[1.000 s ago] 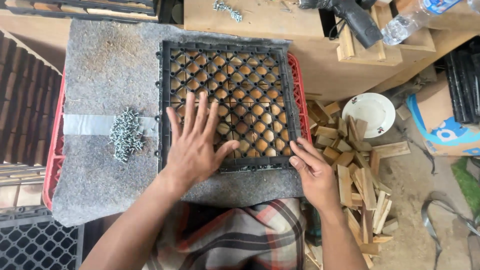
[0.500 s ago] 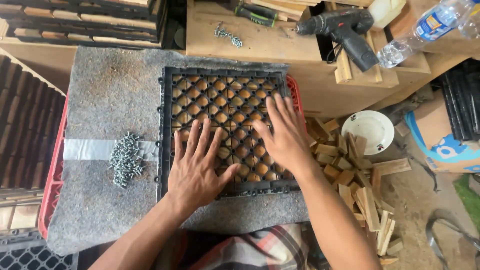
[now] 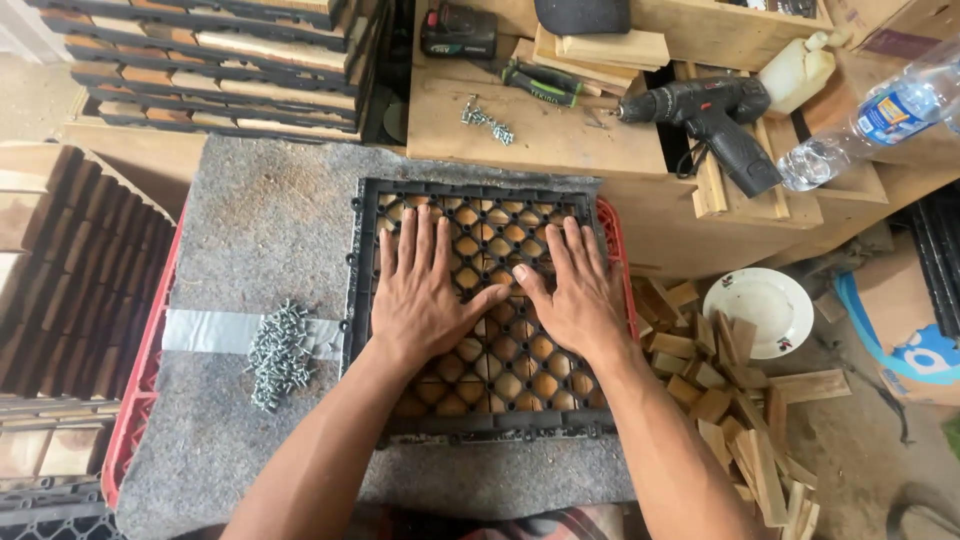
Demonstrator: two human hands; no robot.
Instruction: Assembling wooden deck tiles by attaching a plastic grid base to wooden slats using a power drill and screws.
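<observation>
Plastic grid base [image 3: 480, 310] lies seated over what look like wooden slats, left hand [image 3: 425, 290] and right hand [image 3: 570, 295] pressing with flat, spread fingers, while the screws [image 3: 280, 350] sit undriven.

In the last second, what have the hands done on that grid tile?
The right hand moved from the black grid tile's near right corner up onto its middle, flat beside the left hand, which stayed pressed there. Tile, screw pile and grey felt mat stayed put.

Screw pile [image 3: 279, 352] on felt; drill [image 3: 712, 112], bottle [image 3: 872, 122], plate [image 3: 771, 311] nearby.
</observation>
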